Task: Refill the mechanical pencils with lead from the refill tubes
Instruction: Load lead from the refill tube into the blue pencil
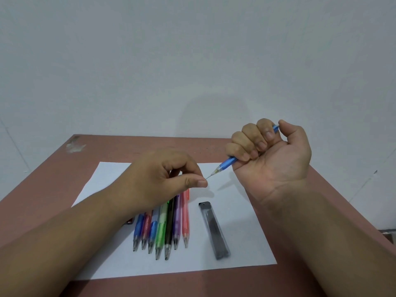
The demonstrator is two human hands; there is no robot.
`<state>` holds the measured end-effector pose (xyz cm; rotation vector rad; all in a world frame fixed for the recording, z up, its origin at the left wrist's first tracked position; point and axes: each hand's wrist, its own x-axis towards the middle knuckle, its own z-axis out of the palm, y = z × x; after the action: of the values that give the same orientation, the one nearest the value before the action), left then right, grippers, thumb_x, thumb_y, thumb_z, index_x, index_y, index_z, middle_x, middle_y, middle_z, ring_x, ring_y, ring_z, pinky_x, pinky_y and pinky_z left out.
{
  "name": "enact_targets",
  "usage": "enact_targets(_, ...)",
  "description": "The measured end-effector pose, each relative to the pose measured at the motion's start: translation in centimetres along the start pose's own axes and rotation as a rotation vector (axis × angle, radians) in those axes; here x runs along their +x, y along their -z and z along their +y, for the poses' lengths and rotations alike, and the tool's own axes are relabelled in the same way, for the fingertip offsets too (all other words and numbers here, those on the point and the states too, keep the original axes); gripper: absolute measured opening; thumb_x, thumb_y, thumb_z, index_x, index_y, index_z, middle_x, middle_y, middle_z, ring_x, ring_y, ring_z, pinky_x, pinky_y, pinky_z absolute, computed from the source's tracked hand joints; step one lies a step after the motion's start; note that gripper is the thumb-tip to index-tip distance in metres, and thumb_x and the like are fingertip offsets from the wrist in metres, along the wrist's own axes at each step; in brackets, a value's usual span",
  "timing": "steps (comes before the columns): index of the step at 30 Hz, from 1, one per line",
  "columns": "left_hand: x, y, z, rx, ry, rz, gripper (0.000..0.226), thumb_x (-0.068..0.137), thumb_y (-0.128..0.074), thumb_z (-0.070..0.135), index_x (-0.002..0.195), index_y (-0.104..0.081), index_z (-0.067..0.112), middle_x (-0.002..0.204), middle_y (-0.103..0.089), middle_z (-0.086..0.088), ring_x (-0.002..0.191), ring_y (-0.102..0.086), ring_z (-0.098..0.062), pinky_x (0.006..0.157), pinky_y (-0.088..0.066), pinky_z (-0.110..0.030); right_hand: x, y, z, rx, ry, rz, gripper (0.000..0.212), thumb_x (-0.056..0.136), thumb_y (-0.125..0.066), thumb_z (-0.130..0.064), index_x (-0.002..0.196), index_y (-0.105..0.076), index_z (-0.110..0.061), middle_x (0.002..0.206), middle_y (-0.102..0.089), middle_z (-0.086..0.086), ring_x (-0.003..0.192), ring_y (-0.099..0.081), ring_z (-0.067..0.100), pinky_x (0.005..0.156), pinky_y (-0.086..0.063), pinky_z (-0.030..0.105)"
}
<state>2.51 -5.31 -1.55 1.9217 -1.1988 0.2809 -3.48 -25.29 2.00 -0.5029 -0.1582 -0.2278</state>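
The right hand (271, 151) is being held raised above the far right part of the table, palm turned toward the camera, its four fingers curling round a blue mechanical pencil (228, 163) and the thumb pressing on the pencil's far end; the pencil's tip is pointing down and left. The left hand (165, 176) is hovering over the sheet, back of the hand up, thumb and forefinger pinching a thin lead (209, 176) that is running to the pencil's tip. Beneath the left hand and forearm a row of mechanical pencils (169, 228) is lying side by side on a white sheet of paper (246, 249), tips pointing near; their far ends are being hidden by the hand. A dark refill tube (214, 230) is lying flat on the sheet just right of the row, apart from it. The sheet is resting on a reddish-brown table (120, 146), which is standing against a plain pale wall (150, 61)
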Motion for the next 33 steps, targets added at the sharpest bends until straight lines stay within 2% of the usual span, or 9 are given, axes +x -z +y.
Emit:
enact_targets(5,0.0,-0.2,0.1,-0.010,-0.007,0.026,0.011,0.081,-0.069,0.054,0.076,-0.069,0.043,0.075,-0.068,0.020,0.064,-0.057,-0.010,0.058,-0.043,-0.018,-0.1,0.0,0.4,-0.003,-0.012,-0.008,0.036,0.091,-0.033,-0.035,0.061,-0.031,-0.016,0.056,-0.024,-0.002,0.046,-0.022,0.015,0.046,-0.024,0.025)
enact_targets(8,0.0,-0.3,0.3,-0.020,-0.019,0.039,0.007,0.081,-0.069,0.052,0.076,-0.067,0.046,0.074,-0.067,0.020,0.064,-0.057,-0.008,0.058,-0.042,-0.015,-0.1,-0.1,0.4,0.005,-0.014,-0.007,0.036,0.090,-0.033,-0.035,0.060,-0.032,-0.015,0.055,-0.024,-0.001,0.046,-0.022,0.014,0.045,-0.025,0.025)
enact_targets(15,0.0,-0.4,0.2,-0.015,-0.032,0.053,0.012,0.082,-0.069,0.050,0.077,-0.070,0.039,0.073,-0.067,0.016,0.064,-0.058,-0.009,0.058,-0.043,-0.017,-0.1,0.0,0.6,0.031,-0.026,-0.010,0.041,0.093,-0.031,-0.038,0.059,-0.032,-0.015,0.054,-0.025,-0.001,0.045,-0.022,0.014,0.045,-0.025,0.025)
enact_targets(23,0.0,-0.4,0.3,-0.009,-0.034,0.066,0.010,0.082,-0.069,0.050,0.076,-0.067,0.043,0.074,-0.067,0.015,0.064,-0.058,-0.010,0.058,-0.044,-0.016,-0.3,-0.2,0.8,0.019,-0.059,-0.009,0.042,0.095,-0.037,-0.043,0.064,-0.033,-0.016,0.058,-0.025,-0.002,0.048,-0.023,0.014,0.046,-0.028,0.026)
enact_targets(25,0.0,-0.3,0.3,0.000,-0.024,0.062,0.012,0.082,-0.068,0.052,0.076,-0.067,0.042,0.073,-0.067,0.017,0.064,-0.058,-0.010,0.058,-0.044,-0.016,-0.3,-0.4,1.0,0.003,-0.090,-0.015,0.036,0.099,-0.041,-0.037,0.072,-0.044,-0.014,0.062,-0.030,-0.001,0.051,-0.029,0.014,0.049,-0.034,0.025)
enact_targets(28,-0.1,0.0,0.0,0.011,0.015,0.046,0.020,0.082,-0.067,0.055,0.077,-0.069,0.035,0.074,-0.066,0.020,0.067,-0.059,-0.010,0.059,-0.045,-0.018,0.0,-0.6,1.5,-0.095,-0.115,0.004,0.019,0.103,-0.044,-0.014,0.103,-0.062,-0.006,0.069,-0.045,0.002,0.058,-0.043,0.014,0.058,-0.048,0.026)
enact_targets(30,-0.1,0.1,-0.1,0.035,0.038,0.024,0.024,0.081,-0.066,0.057,0.079,-0.071,0.034,0.077,-0.066,0.021,0.071,-0.060,-0.011,0.061,-0.045,-0.018,0.2,-0.3,1.7,-0.183,-0.131,0.047,0.026,0.104,-0.046,-0.009,0.123,-0.062,-0.004,0.076,-0.051,0.004,0.065,-0.053,0.015,0.068,-0.057,0.031)
enact_targets(33,-0.2,0.3,-0.2,0.065,0.072,-0.002,0.025,0.080,-0.067,0.062,0.080,-0.071,0.037,0.081,-0.067,0.020,0.075,-0.060,-0.012,0.063,-0.044,-0.016,0.3,0.2,2.1,-0.385,-0.171,0.132,0.031,0.103,-0.053,-0.008,0.132,-0.062,-0.013,0.082,-0.053,0.002,0.065,-0.060,0.014,0.081,-0.058,0.038)
